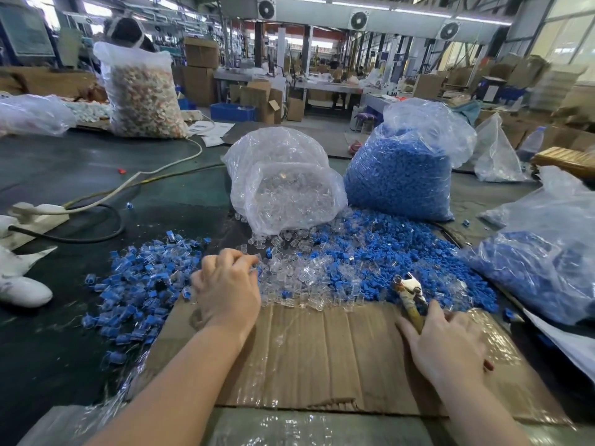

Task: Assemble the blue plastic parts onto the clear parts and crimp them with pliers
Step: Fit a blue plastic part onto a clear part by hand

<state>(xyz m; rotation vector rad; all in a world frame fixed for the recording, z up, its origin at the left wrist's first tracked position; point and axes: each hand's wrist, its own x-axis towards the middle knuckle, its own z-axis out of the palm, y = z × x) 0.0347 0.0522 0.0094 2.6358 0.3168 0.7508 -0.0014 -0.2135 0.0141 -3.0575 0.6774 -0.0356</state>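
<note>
My left hand [227, 286] reaches into the loose clear parts [299, 272] at the far edge of the cardboard sheet [322, 349]; its fingertips pinch a clear part. My right hand [447, 342] rests on the cardboard and grips the pliers [410, 294], jaws pointing away over the pile. Loose blue parts [386, 249] spread behind and to the right. A heap of assembled blue-and-clear pieces [141, 278] lies left of my left hand.
A clear bag of clear parts [283, 181] and a bag of blue parts [405, 169] stand behind the piles. Another bag of blue parts [541, 262] lies at right. A power strip with cables [38, 214] sits at left. A person sits behind a tall bag [141, 91].
</note>
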